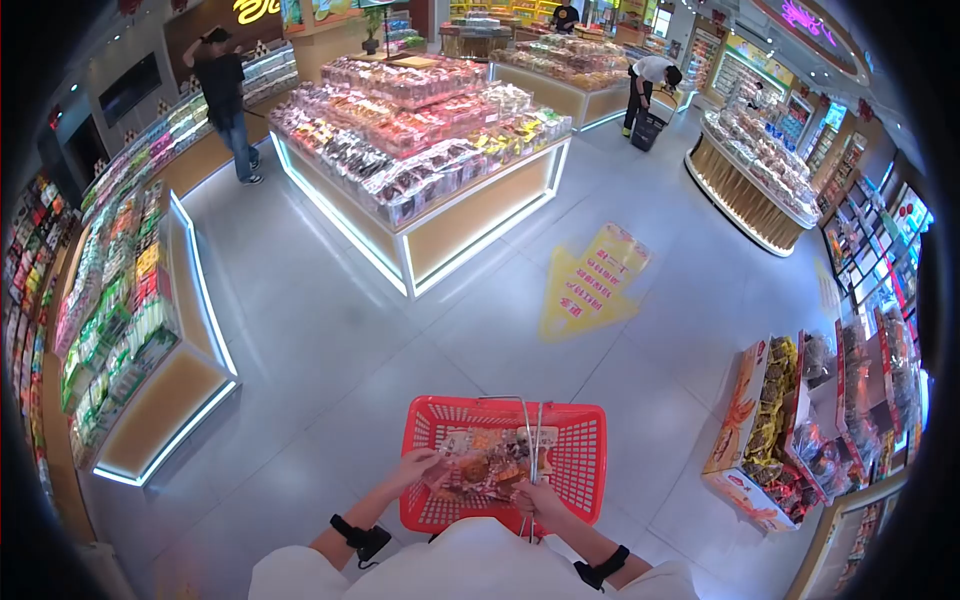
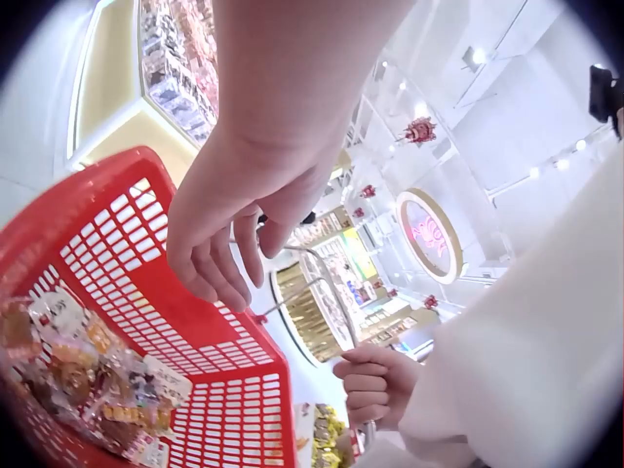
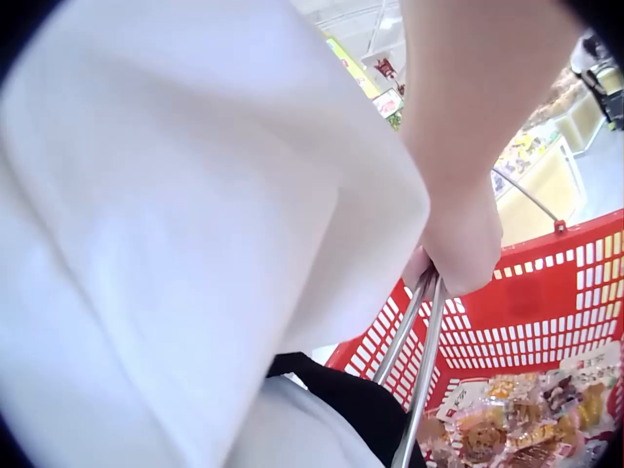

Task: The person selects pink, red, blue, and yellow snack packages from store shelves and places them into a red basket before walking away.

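A red plastic shopping basket [image 1: 590,470] hangs in front of the person's body. Several clear-wrapped snack packets [image 1: 488,466] lie in its bottom, some with brown and orange contents. The right hand [image 1: 538,503] grips the basket's two metal handles [image 3: 426,366], its fingers curled round them in the left wrist view. Over the basket's left side is the left hand [image 1: 422,467], overlapping the edge of the packets in the head view. Its fingers [image 2: 210,268] hang loosely curled with nothing between them in the left wrist view.
A lit island [image 1: 480,225] piled with packets stands ahead; a lower lit counter [image 1: 170,400] runs along the left. Boxes of wrapped snacks [image 1: 770,430] stand at the right. One person [image 1: 222,95] stands far left, another [image 1: 650,80] bends over a dark bin [image 1: 648,130].
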Action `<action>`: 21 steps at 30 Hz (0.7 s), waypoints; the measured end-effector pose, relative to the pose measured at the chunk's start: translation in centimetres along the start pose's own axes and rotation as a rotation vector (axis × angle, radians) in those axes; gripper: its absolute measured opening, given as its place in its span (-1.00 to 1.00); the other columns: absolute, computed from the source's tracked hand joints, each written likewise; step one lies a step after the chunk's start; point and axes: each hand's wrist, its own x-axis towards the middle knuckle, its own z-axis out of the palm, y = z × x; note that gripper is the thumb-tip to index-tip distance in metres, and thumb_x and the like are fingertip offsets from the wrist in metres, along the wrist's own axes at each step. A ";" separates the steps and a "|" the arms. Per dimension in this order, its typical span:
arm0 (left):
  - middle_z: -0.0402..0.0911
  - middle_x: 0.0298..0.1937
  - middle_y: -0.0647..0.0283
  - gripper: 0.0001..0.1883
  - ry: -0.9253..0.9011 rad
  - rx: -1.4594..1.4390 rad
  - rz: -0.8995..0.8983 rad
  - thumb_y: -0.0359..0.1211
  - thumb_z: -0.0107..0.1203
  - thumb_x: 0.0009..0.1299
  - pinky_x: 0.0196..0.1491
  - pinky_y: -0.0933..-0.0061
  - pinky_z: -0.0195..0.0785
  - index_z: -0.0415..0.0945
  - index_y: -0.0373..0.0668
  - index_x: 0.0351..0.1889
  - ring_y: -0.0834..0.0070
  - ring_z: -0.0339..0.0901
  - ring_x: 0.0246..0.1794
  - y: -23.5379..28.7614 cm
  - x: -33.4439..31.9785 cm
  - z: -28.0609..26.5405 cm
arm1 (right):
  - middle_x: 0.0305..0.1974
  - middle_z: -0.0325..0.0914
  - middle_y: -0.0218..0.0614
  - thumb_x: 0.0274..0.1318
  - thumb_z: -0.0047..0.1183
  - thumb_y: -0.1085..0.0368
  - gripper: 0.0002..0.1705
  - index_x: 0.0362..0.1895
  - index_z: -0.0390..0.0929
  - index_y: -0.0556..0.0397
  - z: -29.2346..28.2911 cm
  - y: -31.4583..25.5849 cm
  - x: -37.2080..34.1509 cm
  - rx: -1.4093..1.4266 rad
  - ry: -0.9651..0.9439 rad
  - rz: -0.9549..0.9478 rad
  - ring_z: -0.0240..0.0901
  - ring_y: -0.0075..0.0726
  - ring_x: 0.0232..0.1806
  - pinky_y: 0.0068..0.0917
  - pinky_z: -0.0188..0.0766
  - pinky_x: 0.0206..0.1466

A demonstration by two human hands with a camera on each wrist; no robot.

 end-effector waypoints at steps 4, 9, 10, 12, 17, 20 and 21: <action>0.54 -0.17 0.25 -0.73 0.125 -0.171 0.018 -0.23 -0.11 0.37 -0.04 0.48 0.30 0.45 -0.21 -0.16 0.52 0.47 -0.14 6.9 7.3 -2.5 | -0.81 -0.07 -0.63 0.14 -0.13 0.25 -0.61 -0.69 0.05 -0.14 -2.7 -9.6 2.9 -0.100 0.065 0.003 -0.17 -0.67 -0.82 -0.59 -0.24 -0.74; 0.55 -0.21 0.25 -0.73 0.250 -0.164 0.150 -0.21 -0.11 0.37 -0.09 0.47 0.30 0.45 -0.21 -0.17 0.50 0.50 -0.21 17.7 12.1 -3.9 | -0.81 -0.06 -0.64 0.15 -0.13 0.25 -0.69 -0.63 0.12 -0.14 -4.1 -19.7 7.1 -0.084 0.100 -0.013 -0.17 -0.68 -0.83 -0.62 -0.23 -0.74; 0.55 -0.23 0.26 -0.73 0.262 -0.159 0.165 -0.21 -0.11 0.36 -0.11 0.47 0.30 0.45 -0.20 -0.18 0.50 0.51 -0.23 19.0 13.3 -4.7 | -0.81 -0.06 -0.64 0.15 -0.13 0.25 -0.70 -0.61 0.13 -0.14 -5.2 -21.4 8.4 -0.058 0.077 -0.002 -0.17 -0.68 -0.83 -0.62 -0.23 -0.74; 0.55 -0.21 0.22 -0.73 0.308 -0.175 0.134 -0.22 -0.13 0.37 -0.10 0.45 0.30 0.45 -0.21 -0.18 0.47 0.50 -0.21 19.5 15.6 -6.5 | -0.82 -0.06 -0.64 0.15 -0.13 0.25 -0.73 -0.58 0.14 -0.14 -6.9 -24.2 10.8 -0.018 0.070 -0.001 -0.16 -0.68 -0.83 -0.63 -0.23 -0.74; 0.57 -0.24 0.23 -0.75 0.296 -0.126 -0.003 -0.22 -0.12 0.36 -0.16 0.48 0.31 0.46 -0.18 -0.22 0.47 0.52 -0.23 22.1 23.8 -9.9 | -0.82 -0.06 -0.63 0.15 -0.14 0.27 -0.73 -0.58 0.11 -0.13 -9.4 -31.3 13.8 0.081 0.238 -0.109 -0.15 -0.67 -0.84 -0.62 -0.23 -0.75; 0.57 -0.26 0.25 -0.76 0.188 -0.047 -0.042 -0.23 -0.12 0.37 -0.17 0.49 0.31 0.46 -0.17 -0.23 0.48 0.52 -0.24 24.8 32.0 -11.8 | -0.83 -0.07 -0.63 0.14 -0.14 0.29 -0.72 -0.59 0.10 -0.13 -11.4 -33.9 14.8 0.246 0.417 -0.217 -0.17 -0.66 -0.85 -0.61 -0.24 -0.76; 0.57 -0.26 0.25 -0.76 0.135 0.010 -0.034 -0.23 -0.13 0.37 -0.18 0.50 0.30 0.46 -0.17 -0.23 0.49 0.52 -0.24 26.7 35.1 -12.0 | -0.82 -0.08 -0.63 0.14 -0.14 0.29 -0.72 -0.59 0.10 -0.13 -11.5 -34.5 14.7 0.272 0.446 -0.241 -0.18 -0.66 -0.85 -0.61 -0.24 -0.76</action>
